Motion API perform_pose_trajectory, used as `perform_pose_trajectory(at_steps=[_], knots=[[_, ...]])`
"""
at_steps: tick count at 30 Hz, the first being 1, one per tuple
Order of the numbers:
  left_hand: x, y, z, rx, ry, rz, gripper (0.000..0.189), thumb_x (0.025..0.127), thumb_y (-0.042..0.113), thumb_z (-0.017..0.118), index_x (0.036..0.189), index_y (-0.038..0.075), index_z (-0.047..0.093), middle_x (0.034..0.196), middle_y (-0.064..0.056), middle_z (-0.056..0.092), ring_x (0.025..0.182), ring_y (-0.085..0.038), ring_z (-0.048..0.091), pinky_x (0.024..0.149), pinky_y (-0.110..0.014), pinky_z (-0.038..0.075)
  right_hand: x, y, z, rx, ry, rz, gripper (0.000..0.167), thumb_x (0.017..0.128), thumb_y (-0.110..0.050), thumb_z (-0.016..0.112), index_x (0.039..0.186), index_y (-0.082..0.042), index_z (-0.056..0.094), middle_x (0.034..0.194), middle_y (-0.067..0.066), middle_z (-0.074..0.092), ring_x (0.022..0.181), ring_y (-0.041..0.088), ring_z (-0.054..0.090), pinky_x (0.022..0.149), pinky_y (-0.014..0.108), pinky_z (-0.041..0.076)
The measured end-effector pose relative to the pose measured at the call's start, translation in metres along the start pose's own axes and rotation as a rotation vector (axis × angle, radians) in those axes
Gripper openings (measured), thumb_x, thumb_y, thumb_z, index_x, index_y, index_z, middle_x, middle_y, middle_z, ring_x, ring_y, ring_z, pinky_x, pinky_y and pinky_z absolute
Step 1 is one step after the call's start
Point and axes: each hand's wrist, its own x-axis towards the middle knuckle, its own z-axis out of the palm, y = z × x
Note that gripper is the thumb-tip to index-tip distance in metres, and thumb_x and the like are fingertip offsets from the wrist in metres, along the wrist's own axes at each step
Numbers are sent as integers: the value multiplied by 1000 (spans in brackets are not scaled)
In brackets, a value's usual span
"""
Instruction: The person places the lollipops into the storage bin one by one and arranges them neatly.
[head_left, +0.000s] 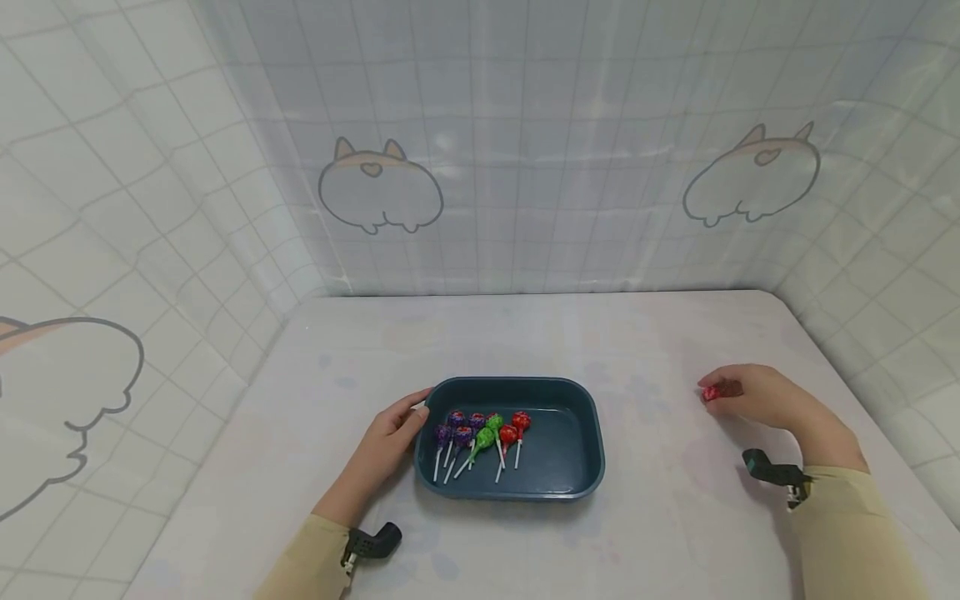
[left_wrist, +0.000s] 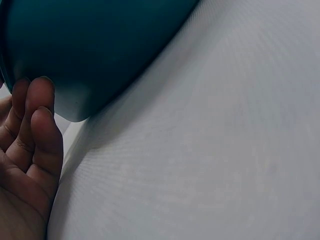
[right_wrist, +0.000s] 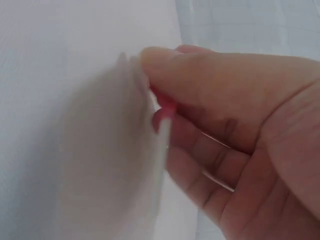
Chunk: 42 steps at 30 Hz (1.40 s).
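A dark teal tray (head_left: 564,446) lies on the table with several wrapped lollipops in its left half: purple ones (head_left: 462,435), green ones (head_left: 484,438) and red ones (head_left: 521,421). My left hand (head_left: 388,435) grips the tray's left side, thumb at the rim and fingers against the outer wall, as the left wrist view also shows. Far to the right, my right hand (head_left: 759,398) pinches a red lollipop (head_left: 711,392) by its wrapped head, low over the table. Its white stick (right_wrist: 163,155) points down past the fingers in the right wrist view.
The pale table (head_left: 660,517) carries a white cover with faint prints. Behind it and along both sides hang white gridded curtains (head_left: 525,125) with cartoon animal drawings. A black wrist device (head_left: 375,542) sits at each sleeve.
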Motion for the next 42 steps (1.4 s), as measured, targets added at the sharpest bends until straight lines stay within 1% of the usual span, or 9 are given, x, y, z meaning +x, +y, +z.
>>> perform_pose_trajectory(at_steps=[5, 12, 14, 15, 18, 22, 25, 33, 42], knots=[[0, 0, 0, -22, -9, 11, 46, 102, 42, 54, 142, 19, 54, 98, -8, 70, 77, -23, 64, 67, -33, 53, -1, -3, -4, 8, 67, -9, 34, 90, -23, 74, 121, -9, 70, 105, 2, 70, 94, 20, 63, 81, 41, 50], [-1, 2, 0, -12, -13, 6, 45, 103, 38, 53, 143, 19, 52, 95, -9, 68, 75, -20, 60, 66, -33, 51, -1, -5, -8, 92, 79, 1, 42, 91, -34, 73, 125, -11, 68, 111, 6, 68, 96, 22, 66, 74, 34, 51], [-2, 8, 0, -1, -19, -7, 44, 104, 34, 52, 144, 16, 51, 96, -11, 68, 76, -20, 59, 66, -34, 50, -1, -6, -8, 100, 90, 1, 44, 91, -37, 72, 127, -11, 68, 112, 6, 68, 94, 20, 66, 73, 33, 51], [-4, 14, -1, 2, -21, -8, 43, 105, 32, 52, 144, 15, 51, 96, -12, 68, 75, -19, 59, 66, -34, 50, -1, -6, -8, 102, 94, 1, 45, 91, -38, 72, 127, -11, 68, 112, 6, 68, 93, 19, 66, 73, 33, 50], [-4, 14, 0, 6, -16, -3, 43, 104, 35, 52, 144, 17, 52, 96, -10, 68, 76, -21, 59, 67, -34, 49, -1, -8, -8, 109, 103, 1, 46, 91, -39, 72, 127, -11, 68, 113, 6, 69, 93, 19, 66, 74, 32, 51], [-1, 0, 0, 4, 1, 20, 46, 101, 45, 53, 141, 22, 55, 93, -5, 68, 76, -22, 59, 64, -32, 49, -1, -11, -8, 141, 114, 0, 45, 91, -39, 72, 126, -12, 68, 115, 5, 70, 99, 20, 67, 79, 33, 52], [-1, 0, 0, 3, 2, 20, 45, 101, 44, 53, 141, 22, 55, 93, -6, 68, 76, -22, 60, 65, -31, 49, 0, -12, -8, 168, 119, 1, 44, 91, -40, 72, 127, -13, 68, 115, 2, 70, 100, 17, 67, 81, 33, 51], [-1, 1, -1, -1, -3, 23, 45, 102, 43, 54, 141, 21, 54, 98, -5, 70, 81, -22, 62, 71, -31, 50, 4, -18, -5, 216, 129, -4, 48, 90, -44, 72, 125, -11, 69, 113, 0, 71, 101, 0, 62, 80, 17, 48], [-1, 4, -2, -2, -9, -3, 44, 103, 39, 53, 142, 20, 53, 102, -7, 70, 86, -21, 61, 76, -31, 48, 3, -37, -7, 242, 132, -27, 45, 88, -46, 73, 122, -17, 71, 109, -4, 72, 101, 3, 65, 81, 16, 48]])
